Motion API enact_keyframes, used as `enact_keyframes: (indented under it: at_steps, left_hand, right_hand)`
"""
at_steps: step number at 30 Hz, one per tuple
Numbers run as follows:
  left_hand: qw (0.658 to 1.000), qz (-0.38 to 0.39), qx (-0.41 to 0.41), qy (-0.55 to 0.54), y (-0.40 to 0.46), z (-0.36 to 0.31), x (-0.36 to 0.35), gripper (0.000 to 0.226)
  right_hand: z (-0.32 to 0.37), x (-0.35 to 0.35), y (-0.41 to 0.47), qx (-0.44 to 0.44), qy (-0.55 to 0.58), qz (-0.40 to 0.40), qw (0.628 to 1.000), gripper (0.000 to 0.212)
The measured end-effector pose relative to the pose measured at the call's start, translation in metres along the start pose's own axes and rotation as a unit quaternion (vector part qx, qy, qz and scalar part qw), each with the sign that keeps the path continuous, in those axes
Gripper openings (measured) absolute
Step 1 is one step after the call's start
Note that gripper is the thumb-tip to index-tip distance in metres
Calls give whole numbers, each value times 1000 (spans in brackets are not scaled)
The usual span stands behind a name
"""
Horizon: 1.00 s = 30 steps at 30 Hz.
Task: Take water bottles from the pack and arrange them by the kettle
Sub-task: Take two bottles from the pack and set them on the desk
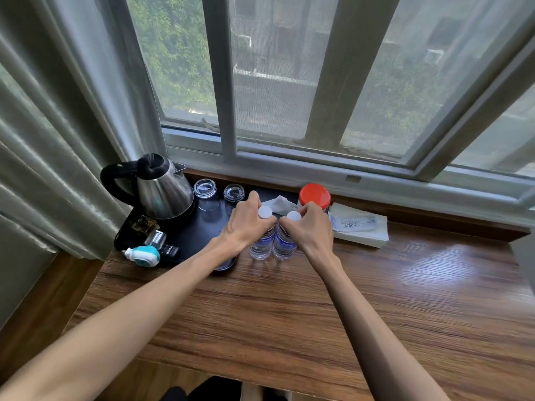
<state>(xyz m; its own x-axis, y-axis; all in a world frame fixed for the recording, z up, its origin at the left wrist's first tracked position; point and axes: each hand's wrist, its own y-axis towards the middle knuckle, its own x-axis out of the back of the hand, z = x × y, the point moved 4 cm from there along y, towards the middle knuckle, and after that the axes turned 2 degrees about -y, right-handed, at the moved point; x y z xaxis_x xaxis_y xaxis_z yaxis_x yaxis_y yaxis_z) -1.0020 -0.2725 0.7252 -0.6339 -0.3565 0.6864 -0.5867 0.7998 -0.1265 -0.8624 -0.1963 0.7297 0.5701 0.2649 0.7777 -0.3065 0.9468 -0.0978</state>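
Two clear water bottles with white caps and blue labels stand upright side by side on the wooden table, touching. My left hand [246,224] grips the neck of the left bottle [262,244]. My right hand [311,227] grips the neck of the right bottle [284,244]. Both stand just right of the black tray [185,235], which carries the steel kettle [162,189] with its black handle at the left. The pack is not in view.
Two upturned glasses [206,193] [234,193] stand on the tray behind my left hand. A teal device [143,256] and small items lie at the tray's front left. A red-lidded jar [314,196], crumpled tissue [279,204] and paper packets [359,227] sit by the window sill. Curtain hangs left.
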Motion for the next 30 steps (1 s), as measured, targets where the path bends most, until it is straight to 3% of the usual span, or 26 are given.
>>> enact_keyframes:
  at_steps: [15, 24, 30]
  left_hand:
    - [1000, 2, -6, -24, 7, 7, -2, 39]
    - [999, 31, -12, -12, 4, 5, -5, 41]
    - [1000, -2, 3, 14, -7, 1, -5, 42]
  right_hand:
    - [-4, -5, 14, 47, -47, 11, 998, 38]
    - [-12, -6, 11, 68, 3, 13, 998, 44]
    - [-28, -1, -1, 97, 66, 31, 993, 51]
